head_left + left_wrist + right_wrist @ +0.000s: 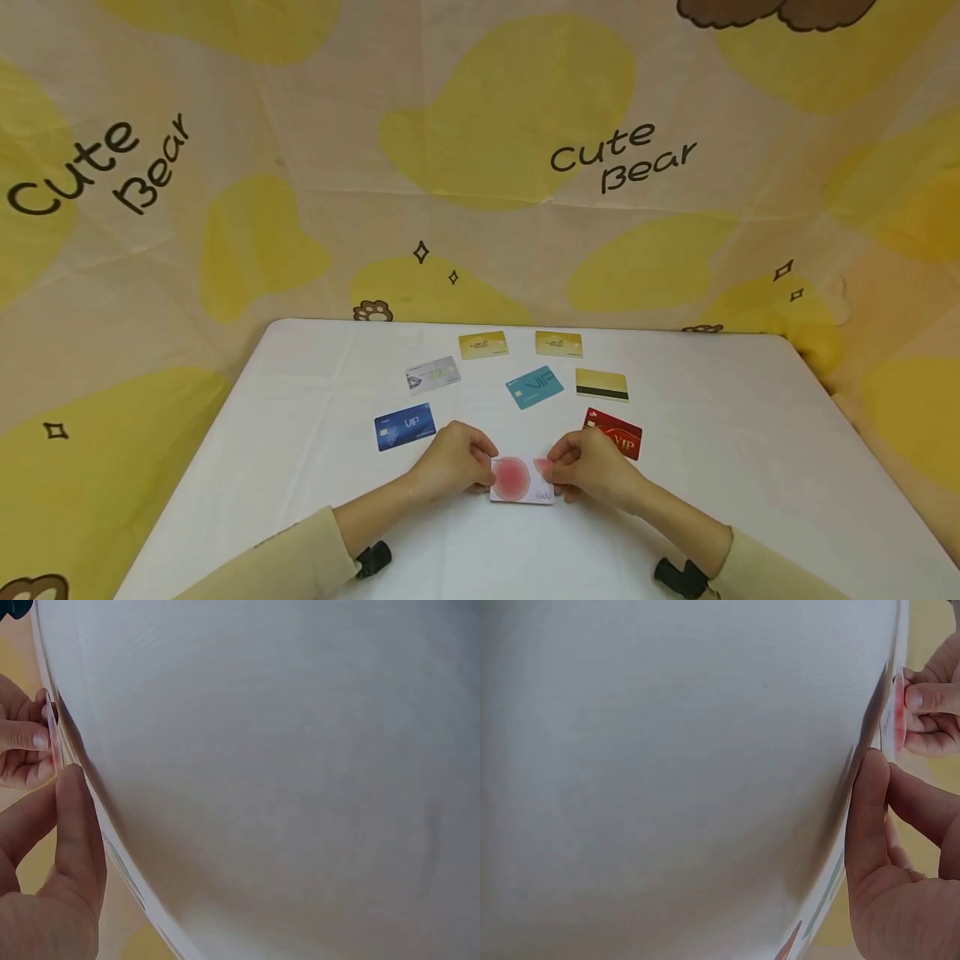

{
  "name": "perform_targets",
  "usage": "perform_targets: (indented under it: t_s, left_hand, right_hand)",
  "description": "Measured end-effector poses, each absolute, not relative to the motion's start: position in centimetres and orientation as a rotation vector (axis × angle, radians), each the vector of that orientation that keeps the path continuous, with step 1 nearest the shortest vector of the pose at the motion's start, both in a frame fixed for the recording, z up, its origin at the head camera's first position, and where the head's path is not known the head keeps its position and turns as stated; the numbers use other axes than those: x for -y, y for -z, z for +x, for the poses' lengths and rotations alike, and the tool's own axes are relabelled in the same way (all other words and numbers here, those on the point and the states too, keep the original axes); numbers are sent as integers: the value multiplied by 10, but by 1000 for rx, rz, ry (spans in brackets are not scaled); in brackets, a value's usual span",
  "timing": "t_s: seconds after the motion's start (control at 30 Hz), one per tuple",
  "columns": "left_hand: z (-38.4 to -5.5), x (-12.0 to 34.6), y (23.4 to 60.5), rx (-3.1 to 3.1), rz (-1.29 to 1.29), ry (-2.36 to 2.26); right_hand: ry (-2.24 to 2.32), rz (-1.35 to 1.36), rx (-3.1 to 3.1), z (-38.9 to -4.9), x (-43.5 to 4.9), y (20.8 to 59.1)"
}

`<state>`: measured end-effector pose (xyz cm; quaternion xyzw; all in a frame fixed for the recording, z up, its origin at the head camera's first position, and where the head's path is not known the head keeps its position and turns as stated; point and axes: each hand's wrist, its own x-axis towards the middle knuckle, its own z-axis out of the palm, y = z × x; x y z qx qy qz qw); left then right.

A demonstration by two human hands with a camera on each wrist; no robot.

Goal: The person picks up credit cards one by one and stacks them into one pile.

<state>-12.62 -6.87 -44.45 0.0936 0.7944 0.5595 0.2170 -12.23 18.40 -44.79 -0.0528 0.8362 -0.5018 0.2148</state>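
In the head view a white card with a pink circle [513, 479] is held just above the table near its front middle. My left hand [459, 458] pinches its left edge between thumb and fingers. At the right edge my right hand [594, 468] pinches it the same way. Both wrist views show the card nearly edge-on, the pink-marked card [899, 712] between the fingertips of both hands. Just behind my right hand lies a red VIP card [626, 437], partly covered by it. A blue VIP card [405, 427] lies beyond my left hand.
Farther back on the white table [750, 467] lie a silver card [432, 375], a teal card [535, 387], two gold cards, left [483, 345] and right [558, 344], and a gold card with a black stripe [602, 385]. A patterned yellow cloth [480, 242] hangs behind.
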Motion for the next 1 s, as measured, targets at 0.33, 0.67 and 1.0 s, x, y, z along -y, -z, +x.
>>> perform_targets:
  t_s: [0.33, 0.67, 1.0]
  left_hand:
    - [-126, 65, 446, -2229, 267, -1513]
    - [-127, 63, 445, -2288, 285, -1449]
    - [-128, 60, 446, -2325, 300, -1404]
  right_hand:
    - [1364, -193, -2370, -122, -185, 450]
    - [1336, -236, -2388, -122, -183, 450]
    - [1288, -251, -2411, -124, -182, 450]
